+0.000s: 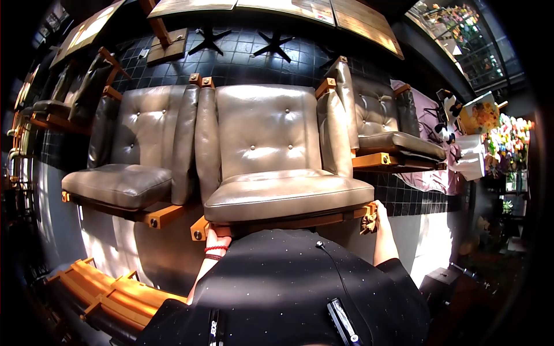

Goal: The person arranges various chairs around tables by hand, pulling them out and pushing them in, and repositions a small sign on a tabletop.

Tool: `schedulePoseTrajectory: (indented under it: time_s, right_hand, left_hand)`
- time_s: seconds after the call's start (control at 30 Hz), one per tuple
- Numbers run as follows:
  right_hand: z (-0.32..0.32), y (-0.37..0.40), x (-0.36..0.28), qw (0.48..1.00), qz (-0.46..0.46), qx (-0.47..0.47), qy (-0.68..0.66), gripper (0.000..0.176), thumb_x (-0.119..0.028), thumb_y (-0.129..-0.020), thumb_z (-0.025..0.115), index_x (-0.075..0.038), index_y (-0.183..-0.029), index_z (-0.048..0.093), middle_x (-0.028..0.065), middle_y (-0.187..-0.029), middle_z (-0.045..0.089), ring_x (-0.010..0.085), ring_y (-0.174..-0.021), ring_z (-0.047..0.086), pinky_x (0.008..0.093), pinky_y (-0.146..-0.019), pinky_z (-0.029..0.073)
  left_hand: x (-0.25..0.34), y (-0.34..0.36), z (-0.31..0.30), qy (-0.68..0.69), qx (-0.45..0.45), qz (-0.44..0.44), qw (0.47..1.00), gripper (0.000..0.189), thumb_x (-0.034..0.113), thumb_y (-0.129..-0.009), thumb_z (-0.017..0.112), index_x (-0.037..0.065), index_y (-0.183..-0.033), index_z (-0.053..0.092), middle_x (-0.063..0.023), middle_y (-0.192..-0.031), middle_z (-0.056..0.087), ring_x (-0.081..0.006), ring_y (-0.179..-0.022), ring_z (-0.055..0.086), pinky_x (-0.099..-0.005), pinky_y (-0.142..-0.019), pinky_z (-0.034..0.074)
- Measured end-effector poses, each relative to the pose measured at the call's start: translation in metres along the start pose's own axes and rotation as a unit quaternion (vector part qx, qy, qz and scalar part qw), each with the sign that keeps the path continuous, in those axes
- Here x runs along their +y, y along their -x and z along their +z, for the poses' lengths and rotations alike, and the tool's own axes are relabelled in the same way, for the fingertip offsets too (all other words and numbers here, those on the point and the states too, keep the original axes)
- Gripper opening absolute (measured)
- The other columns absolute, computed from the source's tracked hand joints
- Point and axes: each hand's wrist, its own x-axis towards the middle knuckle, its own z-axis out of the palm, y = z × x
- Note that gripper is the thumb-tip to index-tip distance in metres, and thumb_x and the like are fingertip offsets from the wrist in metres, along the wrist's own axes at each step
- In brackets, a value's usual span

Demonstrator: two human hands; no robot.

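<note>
A tufted grey-brown leather armchair (268, 127) with a wooden frame stands upright right in front of me. My left hand (218, 237), with red beads at the wrist, is at the lower front edge of its seat, beside the left wooden frame end; its fingers are hidden under the seat. At the right front corner, my right hand (378, 218) has its fingers around the wooden frame end. Something small and brown hangs against that corner, too unclear to name.
A similar armchair (141, 132) stands close on the left, another (381, 121) at the right behind. Wooden tables (369, 26) line the back. Slatted wooden furniture (115, 294) is at lower left. A pink cloth (424, 173) and colourful flowers (508, 141) are on the right.
</note>
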Motion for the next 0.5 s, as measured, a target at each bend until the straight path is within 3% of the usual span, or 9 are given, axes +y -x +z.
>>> schedulePoseTrajectory:
  time_s: [0.23,0.33,0.43,0.5]
  right_hand:
    - [0.021,0.0,-0.013,1.0,-0.021,0.011,0.004,0.021,-0.026,-0.073,0.056,-0.005,-0.069,0.058,0.0059,-0.062,0.057,0.0184,-0.049,0.053,0.0318,-0.048,0.046]
    - [0.042,0.004,-0.029,0.999,-0.024,0.023,-0.012,0.022,-0.021,-0.07,0.059,0.001,-0.07,0.06,0.0083,-0.063,0.059,0.0188,-0.049,0.055,0.0311,-0.048,0.046]
    - [0.058,-0.008,-0.039,0.998,-0.04,0.041,-0.01,0.024,-0.021,-0.069,0.06,0.002,-0.068,0.059,0.009,-0.061,0.058,0.0191,-0.047,0.054,0.0307,-0.046,0.046]
    - [0.069,-0.016,-0.051,0.999,-0.04,0.031,-0.011,0.02,-0.021,-0.069,0.059,-0.002,-0.065,0.057,0.0057,-0.058,0.055,0.0172,-0.046,0.052,0.0309,-0.047,0.045]
  left_hand:
    - [0.018,0.006,0.036,-0.216,0.001,0.073,0.974,0.024,0.025,-0.09,0.046,0.012,-0.109,0.051,-0.0044,-0.102,0.059,-0.02,-0.09,0.055,-0.0345,-0.079,0.044]
    - [0.032,0.0,0.062,-0.269,-0.004,0.099,0.958,0.026,0.025,-0.09,0.045,0.013,-0.113,0.048,-0.0041,-0.103,0.058,-0.0197,-0.089,0.054,-0.034,-0.076,0.044]
    - [0.044,-0.01,0.092,-0.303,0.046,0.096,0.947,0.026,0.034,-0.089,0.043,0.015,-0.106,0.052,-0.0036,-0.1,0.058,-0.0191,-0.09,0.053,-0.0324,-0.074,0.042]
    - [0.053,-0.032,0.105,-0.285,0.068,0.082,0.953,0.027,0.036,-0.089,0.044,0.016,-0.103,0.054,-0.0032,-0.099,0.059,-0.0185,-0.089,0.054,-0.0313,-0.069,0.043]
